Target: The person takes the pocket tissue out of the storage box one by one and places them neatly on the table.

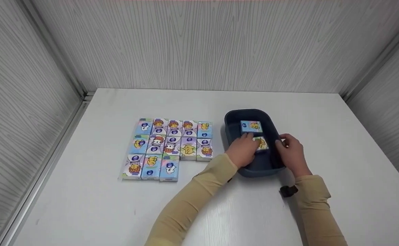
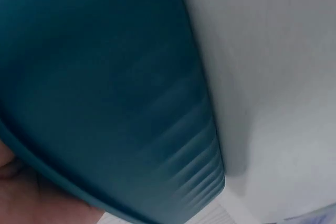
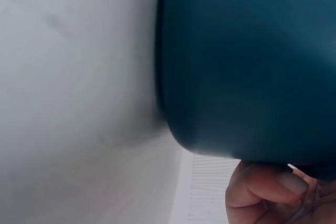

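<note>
A dark blue plastic bin (image 1: 261,172) stands on the table with two small cartoon-printed packs inside. The blue pack (image 1: 251,126) lies toward the far end. My left hand (image 1: 243,150) reaches over the near left rim and holds the yellowish pack (image 1: 262,145); its fingertips are partly hidden. On the bin's right side, my right hand (image 1: 292,153) grips the rim. The right wrist view shows the bin's outer wall (image 3: 247,77) with curled fingers (image 3: 268,184) at its edge. In the left wrist view the ribbed wall (image 2: 173,129) covers most of the picture.
Left of the bin, several more cartoon-printed packs (image 1: 172,145) lie flat in three close rows, the front row shorter. They rest on a white table (image 1: 93,208). Grey wood-grain panels (image 1: 199,44) stand behind it and at both sides.
</note>
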`<state>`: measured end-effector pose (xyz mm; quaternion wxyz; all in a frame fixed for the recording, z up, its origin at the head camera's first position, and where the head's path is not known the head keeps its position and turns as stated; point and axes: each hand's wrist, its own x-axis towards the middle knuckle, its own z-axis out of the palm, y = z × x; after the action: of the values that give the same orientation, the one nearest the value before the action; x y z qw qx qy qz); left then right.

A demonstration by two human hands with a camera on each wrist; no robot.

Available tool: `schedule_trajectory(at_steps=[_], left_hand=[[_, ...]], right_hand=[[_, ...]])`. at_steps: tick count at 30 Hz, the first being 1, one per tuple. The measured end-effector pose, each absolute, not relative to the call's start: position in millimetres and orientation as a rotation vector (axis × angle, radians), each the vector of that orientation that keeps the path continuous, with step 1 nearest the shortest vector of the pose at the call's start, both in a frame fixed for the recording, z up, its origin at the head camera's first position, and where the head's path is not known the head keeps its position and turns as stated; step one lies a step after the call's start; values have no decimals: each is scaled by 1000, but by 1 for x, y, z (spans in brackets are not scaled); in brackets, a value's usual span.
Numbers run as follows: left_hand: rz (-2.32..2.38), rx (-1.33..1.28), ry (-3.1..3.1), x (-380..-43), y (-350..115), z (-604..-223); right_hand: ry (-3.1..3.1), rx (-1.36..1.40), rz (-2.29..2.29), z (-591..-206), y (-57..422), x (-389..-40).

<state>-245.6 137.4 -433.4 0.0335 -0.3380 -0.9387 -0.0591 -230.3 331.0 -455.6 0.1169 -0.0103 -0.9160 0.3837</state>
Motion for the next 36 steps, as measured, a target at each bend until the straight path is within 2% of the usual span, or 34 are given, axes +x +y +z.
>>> schedule_trajectory(at_steps=[11, 27, 36], left_hand=[[-171, -885, -2850, -244, 143, -439], [-390, -841, -2820, -247, 138, -440], [-495, -847, -2680, -238, 132, -428]], right_hand=[[-2684, -38, 1129, -456, 331, -230], [-2679, -23, 1106, -457, 328, -230], [-2703, -51, 1123, -455, 330, -230]])
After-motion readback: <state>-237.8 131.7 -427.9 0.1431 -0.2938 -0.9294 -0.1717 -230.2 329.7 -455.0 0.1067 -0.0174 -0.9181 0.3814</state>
